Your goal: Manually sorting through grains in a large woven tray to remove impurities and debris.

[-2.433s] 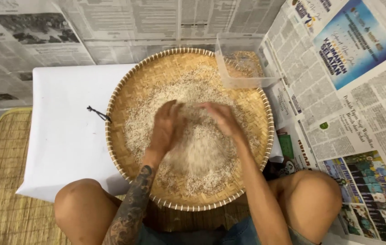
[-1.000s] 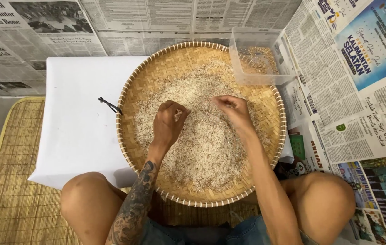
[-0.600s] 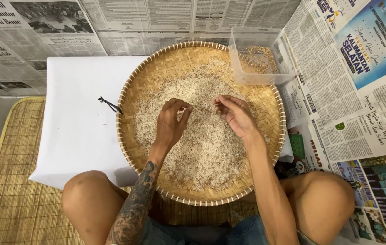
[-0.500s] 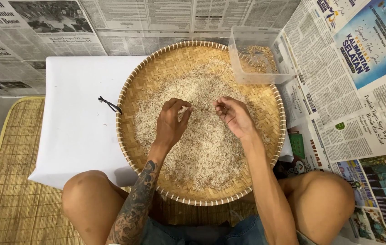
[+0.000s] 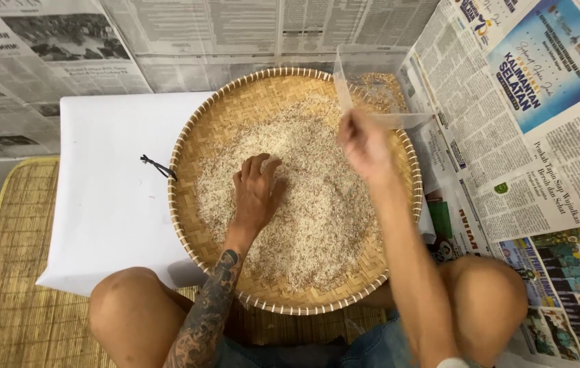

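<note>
Left hand [image 5: 256, 194] rests loosely spread on the rice [image 5: 303, 197]; the right hand [image 5: 365, 143], blurred with its grip unreadable, hovers nearer the clear plastic container [image 5: 378, 88] up-right.

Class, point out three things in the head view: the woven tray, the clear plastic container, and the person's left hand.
Woven tray [image 5: 202, 119]: head view, bare woven wall near the upper left rim.
Clear plastic container [image 5: 361, 61]: head view, its clear back wall.
Left hand [image 5: 257, 194]: head view, back of the hand, resting on the rice.
</note>
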